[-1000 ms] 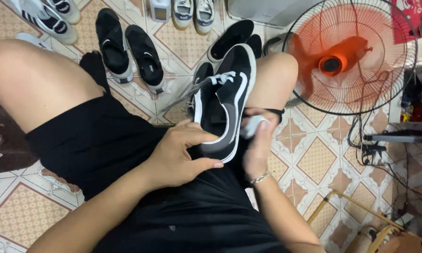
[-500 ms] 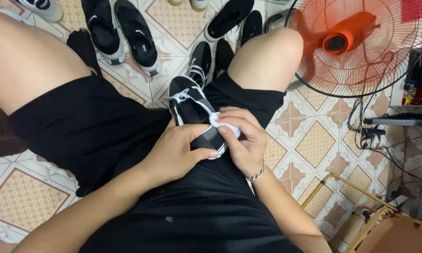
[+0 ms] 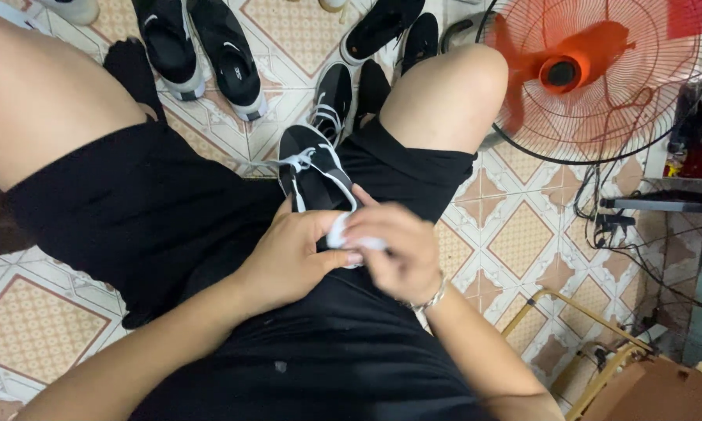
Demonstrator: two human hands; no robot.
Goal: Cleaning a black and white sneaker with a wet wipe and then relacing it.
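The black sneaker (image 3: 313, 168) with white laces lies toe-away on the person's lap, between the thighs, its heel end covered by both hands. The left hand (image 3: 288, 253) cups the heel from the near side, fingers curled and closed against the shoe, thumb pressed toward a small white cloth (image 3: 341, 234). The right hand (image 3: 394, 249) lies over the same spot, fingers together and bent down onto the cloth; whether they pinch it or merely press it cannot be told, since the hands overlap. Judged from this arrangement, the step in hand is wiping the rear portion of the sneaker, with the left hand acting as the clamp and the right as the wiping member. The next move would call for a firm hold at the heel while the cloth travels along the white sole edge. Further black sneakers (image 3: 203, 47) stand in pairs on the patterned tile floor (image 3: 514, 234) beyond the knees. An orange standing fan (image 3: 592, 74) is at the right.
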